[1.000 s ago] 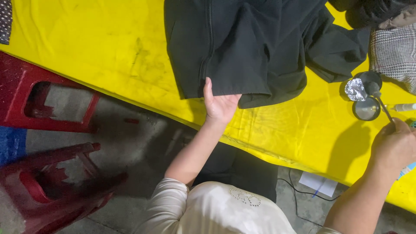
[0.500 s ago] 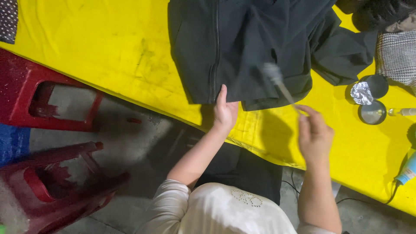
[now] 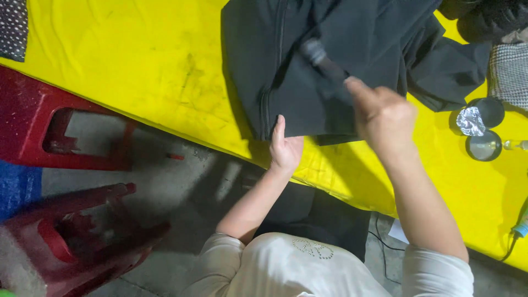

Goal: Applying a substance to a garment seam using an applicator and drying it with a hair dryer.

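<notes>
Dark garment (image 3: 341, 60) lies on the yellow counter (image 3: 137, 71); soft, limp, best pinned at its hem. Left hand (image 3: 286, 148) presses the hem, fingers flat and released. Right hand (image 3: 382, 113) has fingers clenched on a blurred brush (image 3: 324, 60) over the cloth.

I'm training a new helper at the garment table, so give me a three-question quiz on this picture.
1. True or false: the left hand rests at the hem of the dark garment.
2. What does the right hand hold over the garment?
A. scissors
B. a blurred stick-like tool
C. a folded cloth
3. What colour is the table cover under the garment?

Key:
1. true
2. B
3. yellow
</notes>
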